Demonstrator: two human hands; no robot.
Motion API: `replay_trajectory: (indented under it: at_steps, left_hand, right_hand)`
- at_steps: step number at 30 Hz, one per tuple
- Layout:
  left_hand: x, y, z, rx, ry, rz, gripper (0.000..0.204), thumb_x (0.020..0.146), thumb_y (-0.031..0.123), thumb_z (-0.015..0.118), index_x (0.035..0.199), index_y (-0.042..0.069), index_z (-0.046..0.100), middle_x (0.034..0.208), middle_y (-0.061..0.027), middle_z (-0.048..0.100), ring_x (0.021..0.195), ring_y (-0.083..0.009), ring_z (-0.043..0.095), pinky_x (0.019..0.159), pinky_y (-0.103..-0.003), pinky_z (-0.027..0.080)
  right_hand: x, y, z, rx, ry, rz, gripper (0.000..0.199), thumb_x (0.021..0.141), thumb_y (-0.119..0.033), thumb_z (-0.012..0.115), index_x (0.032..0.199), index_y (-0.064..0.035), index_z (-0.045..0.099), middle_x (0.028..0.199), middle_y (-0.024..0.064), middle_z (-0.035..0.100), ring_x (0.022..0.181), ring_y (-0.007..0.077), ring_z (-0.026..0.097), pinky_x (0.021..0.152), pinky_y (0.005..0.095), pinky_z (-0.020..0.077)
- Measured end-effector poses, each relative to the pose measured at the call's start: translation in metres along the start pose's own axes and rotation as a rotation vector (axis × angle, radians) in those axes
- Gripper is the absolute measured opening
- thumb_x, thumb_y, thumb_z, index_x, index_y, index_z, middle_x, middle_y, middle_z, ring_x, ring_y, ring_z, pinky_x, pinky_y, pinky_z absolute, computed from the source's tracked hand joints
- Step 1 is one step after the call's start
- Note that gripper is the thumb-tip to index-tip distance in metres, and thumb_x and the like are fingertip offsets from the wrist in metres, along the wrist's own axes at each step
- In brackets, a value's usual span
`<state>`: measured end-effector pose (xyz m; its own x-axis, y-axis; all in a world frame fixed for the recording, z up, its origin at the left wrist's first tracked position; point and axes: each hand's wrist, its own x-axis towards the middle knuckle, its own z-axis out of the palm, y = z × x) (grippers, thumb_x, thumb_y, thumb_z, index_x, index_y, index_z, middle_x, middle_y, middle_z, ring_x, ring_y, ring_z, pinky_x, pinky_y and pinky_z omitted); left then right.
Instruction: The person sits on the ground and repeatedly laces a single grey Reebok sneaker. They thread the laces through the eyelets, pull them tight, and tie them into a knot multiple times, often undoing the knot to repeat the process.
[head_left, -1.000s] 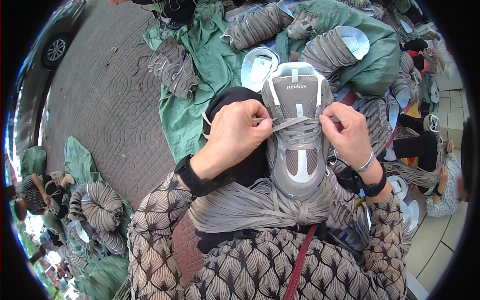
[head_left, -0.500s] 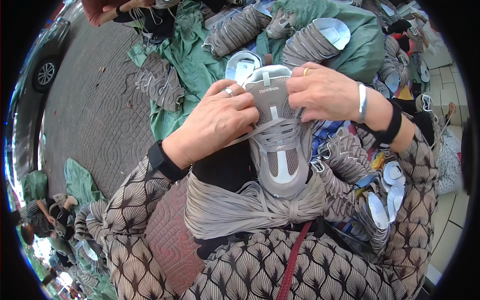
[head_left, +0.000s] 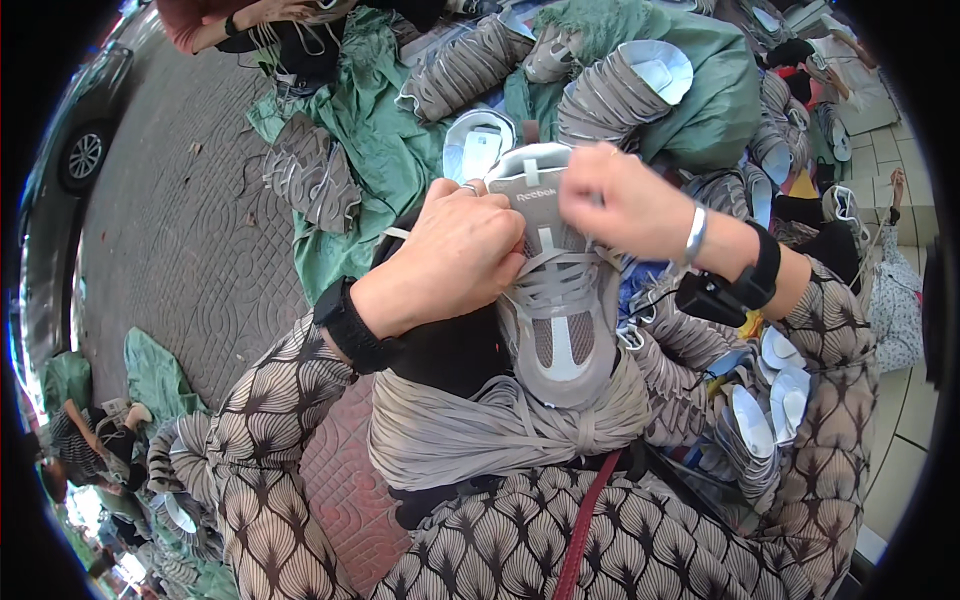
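Observation:
A grey sneaker [head_left: 565, 370] rests toe toward me over my lap, with its tongue [head_left: 540, 205] upright and flat laces [head_left: 560, 280] crossing its lower eyelets. My left hand [head_left: 455, 250] is closed at the left side of the lacing, on a shoelace [head_left: 397, 233] whose pale end sticks out beside the knuckles. By the right edge of the tongue is my right hand [head_left: 625, 205], blurred, its fingers curled together; what they hold is hidden. A thick bundle of grey laces [head_left: 450, 430] lies across my lap below the toe.
Stacked grey shoe uppers [head_left: 615, 95] lie ahead on green sheeting [head_left: 385, 160]. More uppers [head_left: 755, 420] are piled at my right. Another person's arm [head_left: 215, 38] is at the far left, and a parked car [head_left: 90, 150] stands beyond the paving.
My left hand has turned over and closed more tightly beside the lacing. My right hand has shifted slightly lower and is now blurred. The sneaker has dropped a little toward me.

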<state>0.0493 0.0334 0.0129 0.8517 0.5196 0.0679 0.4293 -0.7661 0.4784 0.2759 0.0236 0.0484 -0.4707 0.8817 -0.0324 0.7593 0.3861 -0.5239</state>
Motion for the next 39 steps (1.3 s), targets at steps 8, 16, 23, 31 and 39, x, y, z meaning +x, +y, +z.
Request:
replay_trajectory:
  at_steps: [8,16,23,31,39]
  left_hand:
    - [0.032,-0.030,-0.034,-0.765,0.471,-0.243,0.020,0.098,0.017,0.058,0.099,-0.003,0.061,0.080,-0.0005,0.059,0.073,-0.0072,0.050,0.064,-0.026,0.044]
    - [0.060,-0.042,-0.052,-0.885,0.611,-0.201,0.040,0.104,0.036,0.053,0.126,0.004,0.057,0.106,-0.0013,0.064,0.076,-0.0029,0.051,0.065,-0.018,0.041]
    - [0.108,-0.058,-0.062,-1.379,0.304,-0.144,0.021,0.104,0.016,0.049,0.104,-0.001,0.061,0.076,-0.0009,0.058,0.061,-0.0065,0.050,0.056,-0.021,0.044]
    - [0.135,-0.066,-0.114,-1.356,0.519,-0.259,0.026,0.107,0.020,0.039,0.098,0.004,0.058,0.076,0.0006,0.056,0.058,-0.0086,0.048,0.054,-0.021,0.044]
    - [0.040,-0.037,-0.031,-0.642,0.578,-0.126,0.027,0.093,0.018,0.065,0.112,-0.001,0.064,0.092,-0.0037,0.067,0.082,-0.0146,0.063,0.075,-0.025,0.050]
  right_hand:
    - [0.080,0.014,-0.034,1.035,0.136,0.318,0.019,0.097,-0.019,0.051,0.091,-0.0028,0.060,0.084,0.0077,0.063,0.052,0.0132,0.054,0.046,0.0273,0.0460]
    - [0.120,0.040,-0.047,1.155,0.089,0.061,0.021,0.100,-0.024,0.053,0.094,-0.0048,0.058,0.071,0.0015,0.056,0.051,0.0104,0.048,0.047,0.0279,0.0447]
    - [0.202,0.118,-0.129,1.417,0.438,0.271,0.032,0.105,-0.023,0.037,0.096,-0.0024,0.060,0.069,0.0028,0.058,0.054,0.0157,0.054,0.059,0.0327,0.0539]
    - [0.066,0.015,-0.041,1.131,-0.530,0.146,0.036,0.105,-0.032,0.049,0.107,0.0002,0.066,0.096,0.0113,0.071,0.056,0.0072,0.060,0.055,0.0175,0.0528]
    - [0.106,0.090,-0.072,1.112,0.179,0.304,0.031,0.104,-0.026,0.049,0.103,0.0027,0.062,0.091,0.0147,0.070,0.071,0.0224,0.069,0.067,0.0351,0.0592]
